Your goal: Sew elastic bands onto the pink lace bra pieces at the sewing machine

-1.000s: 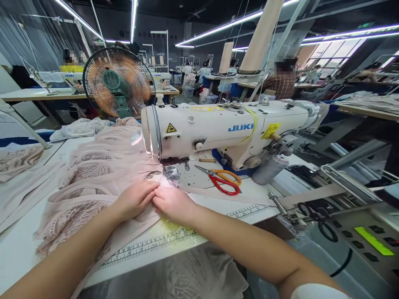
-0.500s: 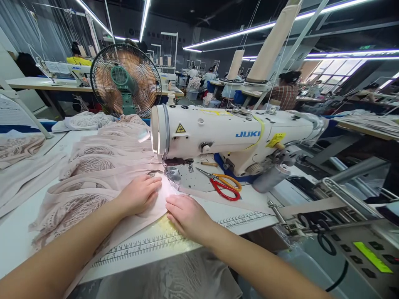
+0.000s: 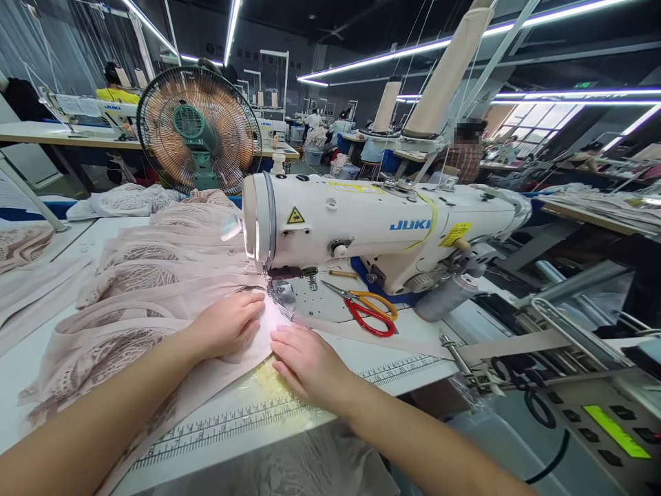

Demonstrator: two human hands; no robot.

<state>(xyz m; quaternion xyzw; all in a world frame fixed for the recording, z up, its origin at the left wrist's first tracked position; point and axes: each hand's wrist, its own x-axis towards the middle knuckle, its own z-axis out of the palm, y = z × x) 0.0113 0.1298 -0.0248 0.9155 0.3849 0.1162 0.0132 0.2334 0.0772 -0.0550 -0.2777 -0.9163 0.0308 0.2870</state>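
Note:
Pale pink fabric (image 3: 206,372) runs under the needle area of a white sewing machine (image 3: 356,213). Flat on this fabric, left of the needle, rests my left hand (image 3: 230,324), its fingers close together and pointing at the presser foot. My right hand (image 3: 304,362) is at the fabric's right edge, fingers together and pressing on the cloth, the thumb tucked lower. A beige strip (image 3: 361,335) passes from the right toward the foot. Lace pieces (image 3: 129,275) are joined in a long pile at the left.
Scissors (image 3: 369,313) with red and orange handles lie on the machine bed. A grey thread cone (image 3: 447,297) stands behind them. A fan (image 3: 199,131) is beyond the table. A control panel (image 3: 599,430) is at lower right. People sit at machines farther back.
The lace pile and fabric at the left have shifted slightly left and the whole view has moved a little. Both hands keep nearly the same places by the needle.

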